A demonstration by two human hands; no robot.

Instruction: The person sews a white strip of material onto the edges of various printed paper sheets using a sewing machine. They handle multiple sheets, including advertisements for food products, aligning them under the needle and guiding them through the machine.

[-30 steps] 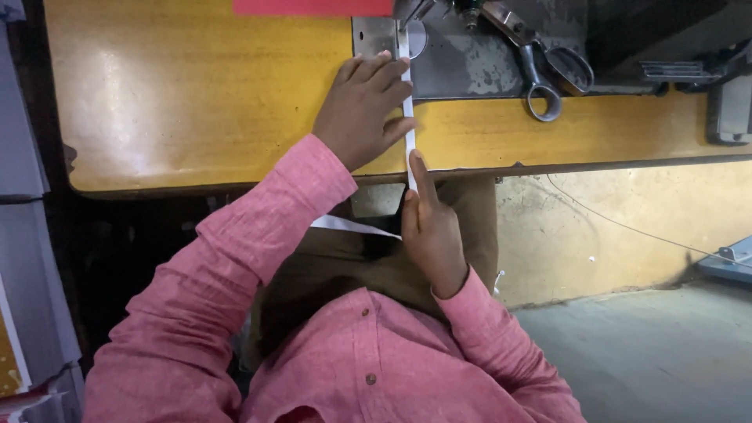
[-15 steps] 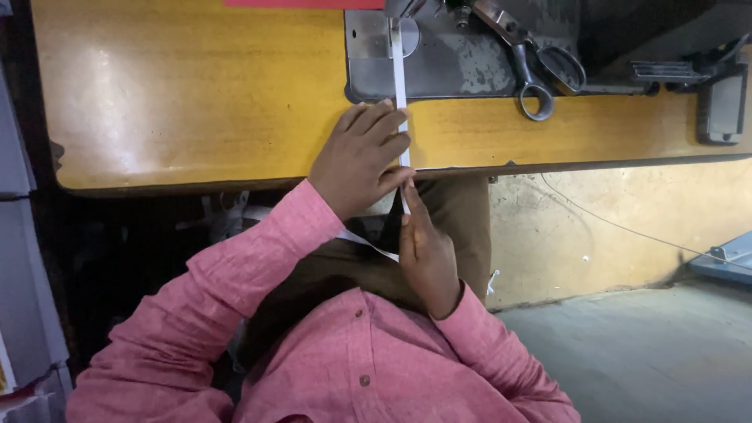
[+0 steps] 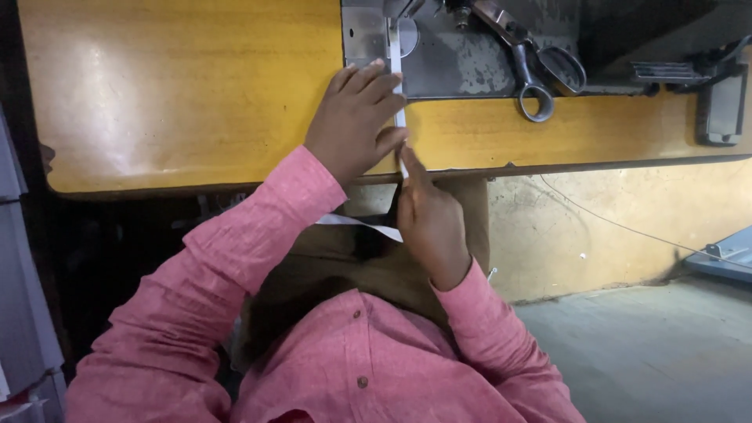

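Observation:
A narrow white strip (image 3: 398, 94) runs from the sewing machine's needle area down across the grey metal plate (image 3: 470, 66) and over the yellow table (image 3: 188, 94) edge. My left hand (image 3: 354, 121) lies flat on the table, fingers pressing the strip beside the plate. Below the table edge, my right hand (image 3: 429, 223) pinches the strip and holds it taut. A loose end of the strip (image 3: 360, 225) trails left over my lap.
Metal scissors (image 3: 540, 70) lie on the machine bed to the right of the strip. A dark box-shaped part (image 3: 721, 106) sits at the table's right end. Grey stacked items (image 3: 23, 313) stand at the left. The floor (image 3: 650, 352) lies at lower right.
The view has shifted slightly. My left hand has slid up the strip toward the metal plate, and my right hand has stayed just under the table edge holding the strip.

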